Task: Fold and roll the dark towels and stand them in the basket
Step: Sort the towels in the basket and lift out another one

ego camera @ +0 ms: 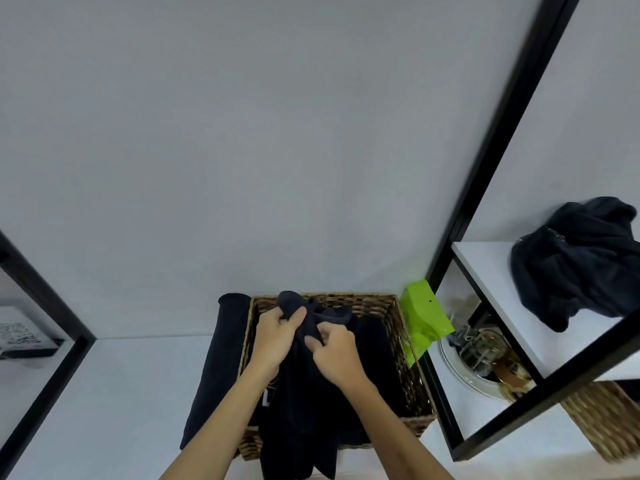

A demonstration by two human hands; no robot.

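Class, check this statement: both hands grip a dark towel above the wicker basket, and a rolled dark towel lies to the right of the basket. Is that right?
Not quite. The head view shows the rolled towel lying left of the basket, not right. Both the left hand and right hand grip the dark towel above it.

No legible text in view. A small white label (266, 397) on the dark towel (304, 403), inside the woven wicker basket (408, 372), is too blurred to read. The patterned panel (17, 332), far left of the basket, is equally indistinct.

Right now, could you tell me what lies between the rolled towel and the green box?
In the head view, the wicker basket lies between them, with both hands gripping a dark towel over it.
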